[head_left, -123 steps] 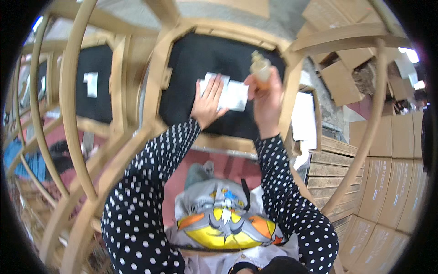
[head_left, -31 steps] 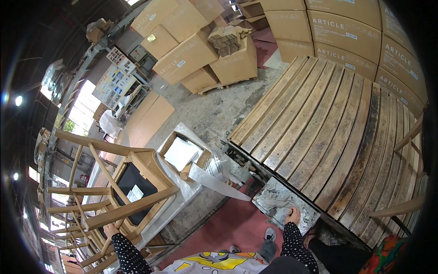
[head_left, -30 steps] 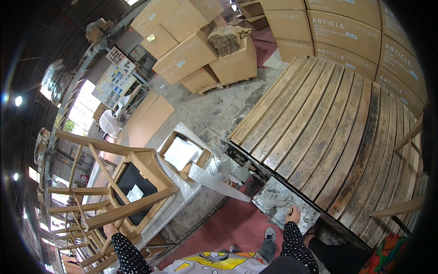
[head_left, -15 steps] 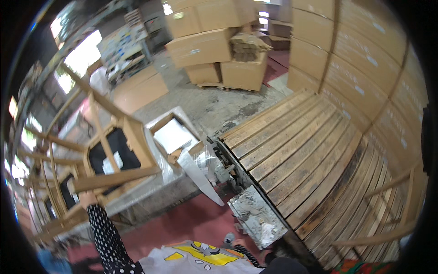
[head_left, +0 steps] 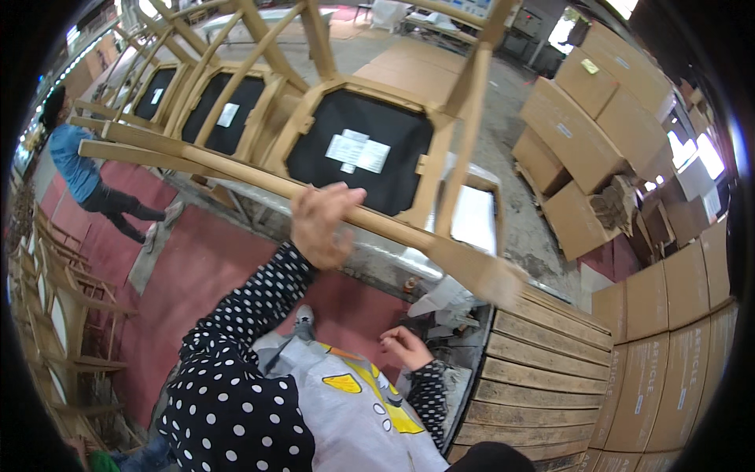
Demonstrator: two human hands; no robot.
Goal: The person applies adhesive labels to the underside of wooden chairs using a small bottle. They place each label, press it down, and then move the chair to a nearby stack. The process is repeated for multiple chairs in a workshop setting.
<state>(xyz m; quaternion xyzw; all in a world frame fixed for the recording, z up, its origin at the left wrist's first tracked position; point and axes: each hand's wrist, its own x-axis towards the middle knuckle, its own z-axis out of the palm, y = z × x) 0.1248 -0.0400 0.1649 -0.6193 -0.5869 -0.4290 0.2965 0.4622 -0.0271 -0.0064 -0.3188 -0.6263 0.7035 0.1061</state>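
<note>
An upside-down wooden chair point(head_left: 333, 88) lies on the bench ahead of me, its black seat underside point(head_left: 314, 157) facing up with white labels point(head_left: 377, 157) on it. My left hand point(head_left: 322, 226) is at the long front rail point(head_left: 263, 181) of the chair, fingers stretched and apart, slightly blurred; they overlap the rail without wrapping round it. Low in front of my body hovers my right hand point(head_left: 405, 348), its fingers loosely bent and apart, with nothing visible in it. Below it is the cluttered end of the slatted wooden conveyor.
More upturned chairs point(head_left: 228, 79) stand along the bench to the left. A person in blue point(head_left: 77, 164) walks beyond them. An open carton with white sheets point(head_left: 474, 216) sits behind the chair. Slatted conveyor point(head_left: 543, 362) and stacked cardboard boxes point(head_left: 641, 385) fill the right side.
My view has swung left, so the chairs now lie centrally. My left hand has gone from the chair's end piece to its long rail. My right hand has come into view.
</note>
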